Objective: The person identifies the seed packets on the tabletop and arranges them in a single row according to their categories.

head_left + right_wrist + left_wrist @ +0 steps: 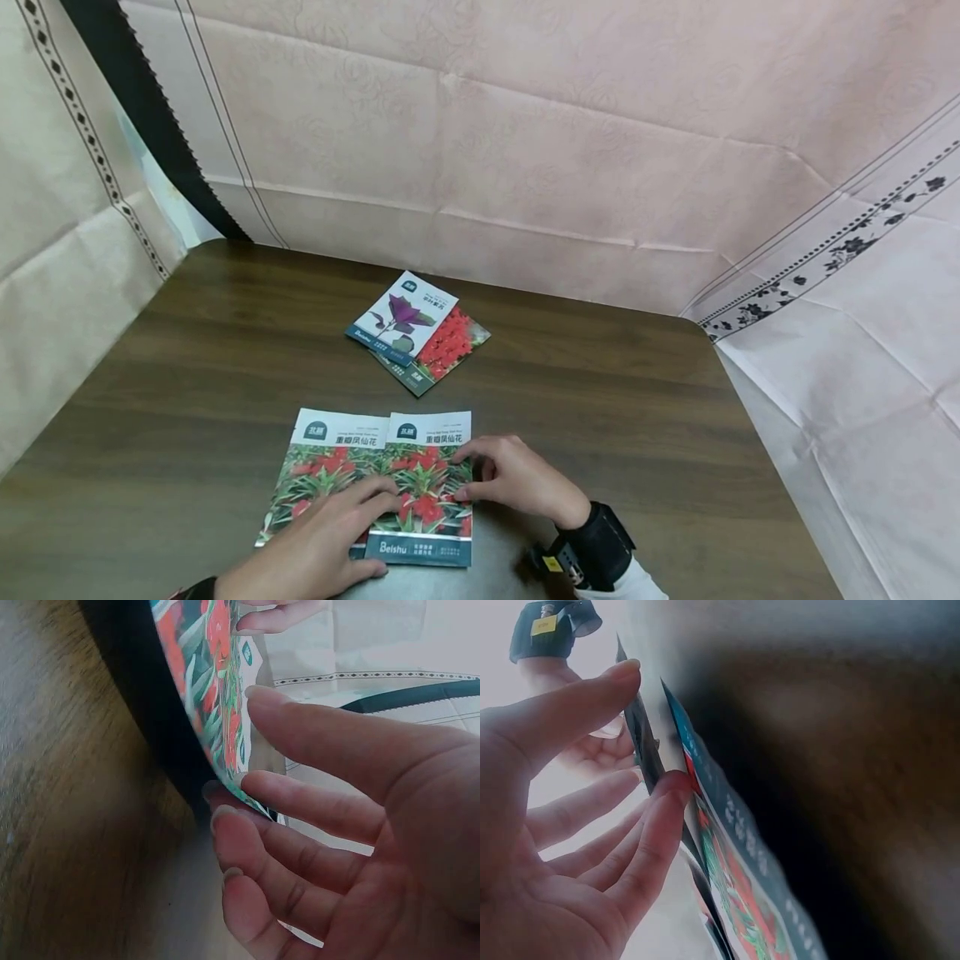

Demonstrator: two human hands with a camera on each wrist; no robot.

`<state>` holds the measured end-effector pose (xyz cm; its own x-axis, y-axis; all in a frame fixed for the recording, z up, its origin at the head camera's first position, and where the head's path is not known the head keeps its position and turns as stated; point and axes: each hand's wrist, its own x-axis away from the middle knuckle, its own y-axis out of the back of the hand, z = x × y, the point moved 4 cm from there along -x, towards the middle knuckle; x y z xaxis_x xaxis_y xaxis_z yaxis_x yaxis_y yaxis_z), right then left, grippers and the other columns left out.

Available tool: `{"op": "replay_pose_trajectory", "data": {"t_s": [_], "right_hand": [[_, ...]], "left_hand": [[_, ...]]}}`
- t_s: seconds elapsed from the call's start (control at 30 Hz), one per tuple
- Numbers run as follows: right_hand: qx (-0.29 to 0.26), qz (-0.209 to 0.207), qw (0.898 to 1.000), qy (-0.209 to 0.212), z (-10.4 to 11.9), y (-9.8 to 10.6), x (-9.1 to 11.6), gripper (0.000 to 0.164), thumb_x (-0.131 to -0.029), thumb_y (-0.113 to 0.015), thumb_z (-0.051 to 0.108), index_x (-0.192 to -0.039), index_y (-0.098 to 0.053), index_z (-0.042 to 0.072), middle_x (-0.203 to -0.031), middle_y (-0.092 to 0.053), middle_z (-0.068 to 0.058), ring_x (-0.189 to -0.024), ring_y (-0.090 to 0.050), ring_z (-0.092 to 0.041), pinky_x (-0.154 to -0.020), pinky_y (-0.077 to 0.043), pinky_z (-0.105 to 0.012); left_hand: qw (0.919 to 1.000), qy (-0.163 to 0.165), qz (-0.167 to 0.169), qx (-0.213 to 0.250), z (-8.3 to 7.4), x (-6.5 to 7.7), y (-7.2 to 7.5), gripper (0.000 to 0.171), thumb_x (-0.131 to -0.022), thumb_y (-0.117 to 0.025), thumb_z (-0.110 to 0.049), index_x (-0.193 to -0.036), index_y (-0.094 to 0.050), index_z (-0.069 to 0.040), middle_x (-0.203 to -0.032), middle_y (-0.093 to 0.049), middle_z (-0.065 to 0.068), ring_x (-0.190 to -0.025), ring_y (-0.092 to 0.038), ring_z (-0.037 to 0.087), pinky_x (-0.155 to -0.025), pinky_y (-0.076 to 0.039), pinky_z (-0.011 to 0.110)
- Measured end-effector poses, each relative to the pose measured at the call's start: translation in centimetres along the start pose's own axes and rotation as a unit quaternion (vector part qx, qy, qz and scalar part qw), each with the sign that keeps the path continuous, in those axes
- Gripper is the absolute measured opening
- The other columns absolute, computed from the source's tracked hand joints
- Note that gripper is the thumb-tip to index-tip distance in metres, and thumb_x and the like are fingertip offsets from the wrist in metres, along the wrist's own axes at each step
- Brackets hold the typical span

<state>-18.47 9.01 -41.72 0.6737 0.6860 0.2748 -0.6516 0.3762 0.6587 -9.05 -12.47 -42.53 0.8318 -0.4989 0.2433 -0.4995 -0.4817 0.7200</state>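
Two seed packets with red flowers and green leaves lie side by side at the front of the table; the right packet [424,546] overlaps the edge of the left packet [341,433]. My left hand [322,533] reaches across the left packet, and its thumb and fingers hold the left edge of the right one. In the left wrist view its fingertips [676,787] sit close against the packet edge. My right hand [525,479] pinches the right packet's right edge. Its fingers [238,838] curl under that edge in the right wrist view, with the thumb above.
Farther back, a seed packet with a purple flower [401,321] lies partly over another packet with red flowers [453,342]. The brown wooden table [637,417] is bordered by pale patterned cloth [525,167]. A black band with a small device [592,546] circles the right wrist.
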Motion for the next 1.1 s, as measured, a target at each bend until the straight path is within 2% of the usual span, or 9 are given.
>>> {"op": "replay_pose_trajectory", "data": {"t_s": [0.17, 0.33, 0.53, 0.63, 0.77, 0.83, 0.93, 1.03, 1.1], "right_hand": [[0.008, 0.011, 1.000, 0.003, -0.2, -0.3, -0.3, 0.031, -0.086, -0.073, 0.026, -0.114, -0.068, 0.015, -0.079, -0.062, 0.006, -0.062, -0.051, -0.002, -0.055, -0.039, -0.016], [0.015, 0.023, 1.000, 0.001, -0.3, -0.5, -0.5, 0.027, -0.088, -0.072, 0.026, -0.112, -0.067, 0.016, -0.065, -0.055, 0.008, -0.055, -0.046, -0.002, -0.052, -0.033, -0.015], [0.021, 0.021, 0.999, -0.013, -0.3, -0.5, -0.6, 0.026, -0.088, -0.071, 0.027, -0.110, -0.067, 0.016, -0.060, -0.048, 0.008, -0.051, -0.040, -0.003, -0.050, -0.027, -0.017], [0.029, 0.000, 1.000, -0.002, 0.1, -0.4, -0.6, 0.025, -0.088, -0.071, 0.027, -0.110, -0.068, 0.015, -0.059, -0.047, 0.010, -0.051, -0.039, -0.001, -0.050, -0.027, -0.016], [0.039, -0.062, 0.997, 0.033, 1.3, -0.2, -0.6, 0.024, -0.089, -0.070, 0.028, -0.109, -0.070, 0.015, -0.061, -0.050, 0.010, -0.052, -0.042, -0.001, -0.051, -0.031, -0.015], [0.045, -0.091, 0.994, 0.047, 2.1, -0.2, -0.5, 0.023, -0.089, -0.070, 0.028, -0.109, -0.070, 0.016, -0.067, -0.057, 0.009, -0.059, -0.048, -0.002, -0.056, -0.039, -0.016], [0.090, -0.118, 0.987, 0.063, 3.3, -0.8, -0.6, 0.026, -0.089, -0.069, 0.031, -0.112, -0.070, 0.018, -0.094, -0.068, 0.007, -0.086, -0.061, -0.005, -0.077, -0.052, -0.023], [0.148, -0.110, 0.980, 0.077, 4.2, -2.1, -0.8, 0.038, -0.090, -0.067, 0.038, -0.123, -0.065, 0.020, -0.132, -0.060, 0.003, -0.124, -0.055, -0.013, -0.101, -0.049, -0.038], [0.183, -0.086, 0.976, 0.082, 4.5, -3.1, -1.1, 0.050, -0.091, -0.064, 0.044, -0.134, -0.057, 0.021, -0.148, -0.047, 0.000, -0.138, -0.043, -0.022, -0.106, -0.044, -0.046]], "left_hand": [[0.9996, 0.019, 0.020, 0.012, 0.5, -0.2, -0.4, 0.062, -0.078, -0.075, -0.048, -0.130, -0.059, -0.019, -0.133, -0.054, 0.003, -0.114, -0.054, 0.025, -0.093, -0.047, 0.058], [0.9992, 0.018, 0.032, 0.016, 0.9, -0.4, -0.6, 0.065, -0.077, -0.074, -0.053, -0.131, -0.058, -0.021, -0.133, -0.055, 0.002, -0.111, -0.055, 0.023, -0.091, -0.050, 0.056], [0.9989, 0.016, 0.040, 0.016, 0.8, -0.6, -0.7, 0.065, -0.076, -0.071, -0.058, -0.131, -0.059, -0.025, -0.132, -0.055, 0.000, -0.108, -0.055, 0.020, -0.092, -0.050, 0.056], [0.9998, 0.006, 0.015, 0.007, 0.5, -0.4, -0.2, 0.062, -0.078, -0.071, -0.058, -0.129, -0.060, -0.024, -0.131, -0.056, -0.001, -0.112, -0.056, 0.021, -0.091, -0.050, 0.055], [0.9970, -0.017, -0.070, -0.029, 0.4, 0.1, 1.5, 0.053, -0.079, -0.075, -0.048, -0.125, -0.062, -0.024, -0.129, -0.057, -0.002, -0.116, -0.055, 0.021, -0.093, -0.050, 0.054], [0.9920, -0.022, -0.111, -0.056, 0.8, 0.2, 2.4, 0.052, -0.077, -0.079, -0.041, -0.124, -0.064, -0.022, -0.130, -0.057, -0.001, -0.118, -0.055, 0.023, -0.095, -0.048, 0.055], [0.9852, -0.032, -0.140, -0.093, 1.8, 0.3, 3.4, 0.061, -0.072, -0.083, -0.039, -0.126, -0.063, -0.018, -0.135, -0.056, 0.003, -0.124, -0.052, 0.028, -0.097, -0.044, 0.059], [0.9874, -0.031, -0.116, -0.103, 2.9, 0.4, 3.5, 0.073, -0.070, -0.083, -0.045, -0.133, -0.059, -0.017, -0.144, -0.050, 0.004, -0.134, -0.044, 0.032, -0.102, -0.038, 0.062], [0.9900, -0.031, -0.094, -0.101, 3.5, 0.3, 3.4, 0.080, -0.072, -0.079, -0.052, -0.139, -0.054, -0.018, -0.149, -0.046, 0.005, -0.138, -0.038, 0.034, -0.103, -0.035, 0.064]]}}
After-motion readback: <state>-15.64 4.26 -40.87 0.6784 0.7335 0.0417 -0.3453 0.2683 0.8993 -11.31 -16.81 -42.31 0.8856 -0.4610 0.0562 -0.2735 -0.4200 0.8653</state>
